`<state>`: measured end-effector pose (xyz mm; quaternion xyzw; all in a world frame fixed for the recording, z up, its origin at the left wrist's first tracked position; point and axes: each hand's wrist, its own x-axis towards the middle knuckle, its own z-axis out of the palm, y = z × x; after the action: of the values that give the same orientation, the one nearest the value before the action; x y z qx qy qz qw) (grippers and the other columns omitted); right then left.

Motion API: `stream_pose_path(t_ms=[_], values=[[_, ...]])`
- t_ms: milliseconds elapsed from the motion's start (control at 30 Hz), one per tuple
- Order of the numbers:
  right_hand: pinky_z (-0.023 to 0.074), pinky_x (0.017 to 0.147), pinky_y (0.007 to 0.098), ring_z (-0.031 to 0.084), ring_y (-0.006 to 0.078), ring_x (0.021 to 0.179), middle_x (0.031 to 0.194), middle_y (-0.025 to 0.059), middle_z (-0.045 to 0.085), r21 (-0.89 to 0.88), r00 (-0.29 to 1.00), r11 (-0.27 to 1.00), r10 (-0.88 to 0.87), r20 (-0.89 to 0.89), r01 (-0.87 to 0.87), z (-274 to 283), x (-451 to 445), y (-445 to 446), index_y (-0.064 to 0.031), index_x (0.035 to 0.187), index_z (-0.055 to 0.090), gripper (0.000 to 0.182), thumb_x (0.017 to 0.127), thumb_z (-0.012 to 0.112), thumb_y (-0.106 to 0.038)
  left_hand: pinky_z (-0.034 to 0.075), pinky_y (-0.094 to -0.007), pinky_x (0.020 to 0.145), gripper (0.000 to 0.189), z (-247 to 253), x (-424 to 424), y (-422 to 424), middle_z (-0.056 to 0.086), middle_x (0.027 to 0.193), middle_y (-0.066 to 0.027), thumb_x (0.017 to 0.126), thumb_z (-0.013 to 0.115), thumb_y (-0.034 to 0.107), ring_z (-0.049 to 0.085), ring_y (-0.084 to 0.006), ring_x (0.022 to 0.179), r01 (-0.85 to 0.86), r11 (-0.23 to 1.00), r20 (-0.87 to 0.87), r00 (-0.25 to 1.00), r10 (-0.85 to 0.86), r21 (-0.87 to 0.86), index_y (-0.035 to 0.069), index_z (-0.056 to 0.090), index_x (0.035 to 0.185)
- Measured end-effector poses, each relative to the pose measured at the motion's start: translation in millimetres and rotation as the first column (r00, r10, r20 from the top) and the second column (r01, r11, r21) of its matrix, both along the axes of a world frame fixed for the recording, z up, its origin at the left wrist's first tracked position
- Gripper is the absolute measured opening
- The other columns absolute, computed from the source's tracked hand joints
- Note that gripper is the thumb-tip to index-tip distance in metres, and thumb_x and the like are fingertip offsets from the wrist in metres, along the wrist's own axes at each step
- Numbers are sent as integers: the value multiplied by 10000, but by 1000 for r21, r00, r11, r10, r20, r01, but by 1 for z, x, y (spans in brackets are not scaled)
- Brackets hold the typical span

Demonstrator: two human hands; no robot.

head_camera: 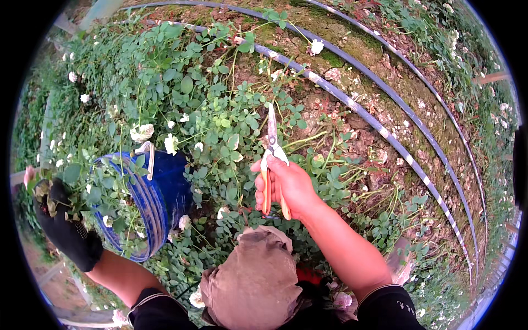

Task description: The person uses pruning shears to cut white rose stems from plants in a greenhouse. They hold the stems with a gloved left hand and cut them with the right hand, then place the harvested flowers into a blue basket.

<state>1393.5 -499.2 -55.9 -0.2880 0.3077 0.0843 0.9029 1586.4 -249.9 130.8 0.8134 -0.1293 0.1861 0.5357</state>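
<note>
My right hand is bare and grips a pair of pruning shears by their orange handles, blades pointing up over the rose leaves. My left hand, in a black glove with pale dots, is closed on a small bunch of withered rose cuttings at the far left. Next to it a blue plastic bucket lies tilted among the plants, its mouth towards the glove. Leafy stems and white blooms partly fill the mouth. A pale strap handle hangs over the bucket's rim.
Rose bushes with white flowers surround my hands. Dark irrigation pipes with pale patches curve across the mossy soil on the right. Brown cloth bulges up between my forearms. Another planted row borders the far right.
</note>
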Motion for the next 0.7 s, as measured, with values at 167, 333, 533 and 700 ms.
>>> stream_pose_path(t_ms=[167, 333, 533, 700], values=[[556, 597, 399, 638, 231, 639, 769, 82, 599, 122, 999, 993, -6, 50, 0, -6, 18, 8, -6, 1083, 541, 384, 990, 364, -334, 428, -307, 853, 427, -104, 19, 168, 552, 1140, -104, 859, 588, 87, 564, -217, 907, 123, 795, -399, 903, 158, 594, -7, 470, 1258], [560, 724, 470, 645, 285, 732, 821, 106, 598, 233, 980, 958, -189, 67, 168, -24, 52, 6, -11, 1102, 516, 398, 988, 351, -355, 437, -415, 937, 469, -105, -6, 135, 509, 1302, -217, 854, 636, 180, 486, -379, 1212, 236, 181, -272, 939, 209, 955, 10, 499, 1269], [549, 757, 489, 640, 304, 761, 826, 121, 590, 285, 946, 924, -299, 124, 254, -35, 74, -1, -5, 1088, 477, 405, 985, 327, -367, 468, -267, 829, 242, -40, -4, -46, 643, 1035, -76, 891, 568, 69, 591, -137, 921, 208, 802, -174, 976, -132, 560, -30, 612, 1107], [549, 735, 495, 638, 297, 743, 801, 114, 590, 321, 930, 900, -348, 119, 296, -33, 84, -5, 3, 1087, 479, 405, 977, 331, -358, 473, -246, 743, 356, -95, 34, -217, 646, 1019, -65, 845, 643, 206, 581, -89, 885, 747, 384, -507, 655, -560, 542, 2, 604, 1134]])
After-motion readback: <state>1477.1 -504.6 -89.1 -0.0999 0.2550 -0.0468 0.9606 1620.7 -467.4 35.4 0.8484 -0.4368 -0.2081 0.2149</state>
